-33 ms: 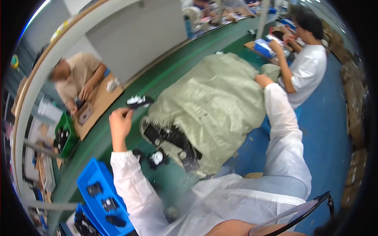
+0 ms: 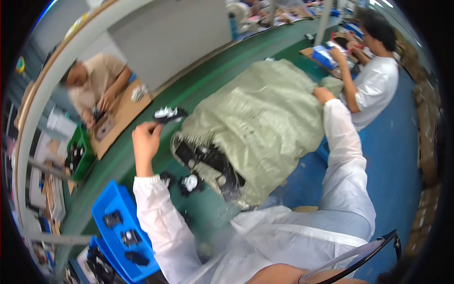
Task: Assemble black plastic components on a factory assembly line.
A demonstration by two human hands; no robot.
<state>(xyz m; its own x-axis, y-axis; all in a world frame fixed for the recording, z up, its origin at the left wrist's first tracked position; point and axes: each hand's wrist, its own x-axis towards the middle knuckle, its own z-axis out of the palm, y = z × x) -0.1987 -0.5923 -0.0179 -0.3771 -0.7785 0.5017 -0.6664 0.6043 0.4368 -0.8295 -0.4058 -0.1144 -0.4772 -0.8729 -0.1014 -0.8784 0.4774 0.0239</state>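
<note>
Nothing has shifted since the earlier frame: left hand (image 2: 145, 140) pinches a small black part (image 2: 156, 123) over the green belt (image 2: 213, 66), right hand (image 2: 324, 94), fingers hidden, presses the green sack (image 2: 255, 118), whose open mouth could spill parts if tipped.

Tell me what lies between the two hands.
In the head view, the big pale green woven sack fills the stretch between the left hand and the right hand, which rests on it.
</note>
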